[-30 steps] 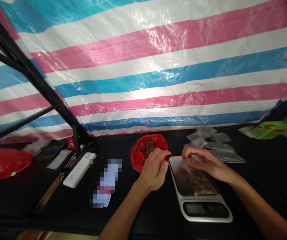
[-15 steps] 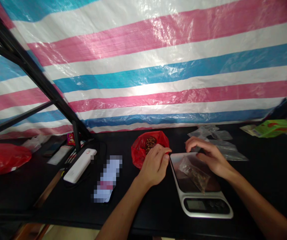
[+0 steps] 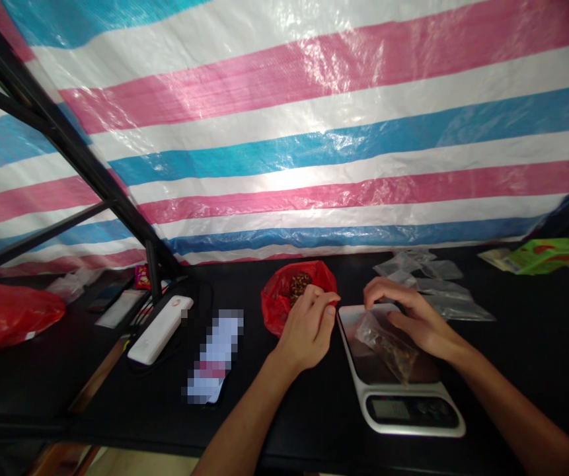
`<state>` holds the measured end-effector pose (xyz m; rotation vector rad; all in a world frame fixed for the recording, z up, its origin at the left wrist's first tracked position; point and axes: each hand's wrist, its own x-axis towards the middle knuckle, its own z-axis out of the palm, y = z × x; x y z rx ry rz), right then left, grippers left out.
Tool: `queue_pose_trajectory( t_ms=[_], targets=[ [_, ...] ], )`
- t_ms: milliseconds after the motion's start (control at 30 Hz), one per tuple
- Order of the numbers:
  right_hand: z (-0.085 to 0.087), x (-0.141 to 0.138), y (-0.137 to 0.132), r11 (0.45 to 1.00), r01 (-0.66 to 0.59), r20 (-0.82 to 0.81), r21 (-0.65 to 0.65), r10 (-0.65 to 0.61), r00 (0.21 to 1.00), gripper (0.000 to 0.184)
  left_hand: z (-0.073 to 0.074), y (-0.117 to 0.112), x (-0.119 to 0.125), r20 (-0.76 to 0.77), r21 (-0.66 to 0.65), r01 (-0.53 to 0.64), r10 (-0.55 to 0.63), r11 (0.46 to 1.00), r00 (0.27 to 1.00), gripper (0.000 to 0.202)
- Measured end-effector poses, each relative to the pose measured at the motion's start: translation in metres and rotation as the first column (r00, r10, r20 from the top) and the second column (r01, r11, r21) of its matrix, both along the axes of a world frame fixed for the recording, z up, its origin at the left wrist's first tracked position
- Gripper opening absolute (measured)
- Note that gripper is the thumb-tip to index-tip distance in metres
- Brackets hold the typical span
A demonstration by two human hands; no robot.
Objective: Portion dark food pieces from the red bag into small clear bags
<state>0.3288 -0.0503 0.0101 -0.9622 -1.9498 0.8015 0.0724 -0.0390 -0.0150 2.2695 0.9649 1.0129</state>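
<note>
1. A white digital scale (image 3: 380, 378) is sitting on a black table (image 3: 314, 423), its display panel facing the person.
2. A small clear plastic bag (image 3: 393, 350) of brown pieces is lying slantwise on the scale's metal platform, its near corner reaching the front edge.
3. A phone (image 3: 215, 357), its screen pixelated, is lying left of the scale, well apart from it.
4. A white oblong device (image 3: 160, 330) is lying just beyond the phone, to its left.
5. The left hand (image 3: 308, 327) is curling loosely at the near rim of an open red plastic bag (image 3: 275, 301); whether its fingers are gripping the plastic is impossible to tell.
6. The right hand (image 3: 410, 317) is arching open over the platform's far part, thumb and fingers parted, beside the small bag.
7. Brown pieces are showing inside the red bag.
8. Flat clear bags (image 3: 457, 304) are lying beyond the right hand, a green packet (image 3: 549, 256) resting farther right.
9. A striped tarpaulin (image 3: 314, 145) is hanging behind everything.
</note>
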Motion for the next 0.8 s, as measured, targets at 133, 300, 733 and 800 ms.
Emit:
queue_pose_trajectory(
  t_ms=[133,300,733,800],
  targets=[
    [-0.001,0.000,0.001,1.000,-0.012,0.014,0.001,0.012,1.000,0.022,0.000,0.000,0.000,-0.005,0.002,0.004,-0.004,1.000,1.000,0.039],
    [0.000,-0.002,0.000,0.999,-0.040,0.058,-0.002,0.040,0.998,0.020,0.000,0.000,0.000,-0.010,0.003,-0.001,0.001,1.000,1.000,0.038],
    [-0.002,-0.008,-0.001,1.000,-0.020,0.194,0.010,0.018,0.981,0.012,0.002,-0.001,0.001,-0.010,-0.017,0.021,-0.021,1.000,1.000,0.035],
    [-0.002,-0.011,-0.002,1.000,-0.025,0.129,0.019,0.023,0.991,0.014,0.001,-0.002,0.002,0.018,-0.040,0.064,-0.064,0.997,0.998,0.030]
  ],
)
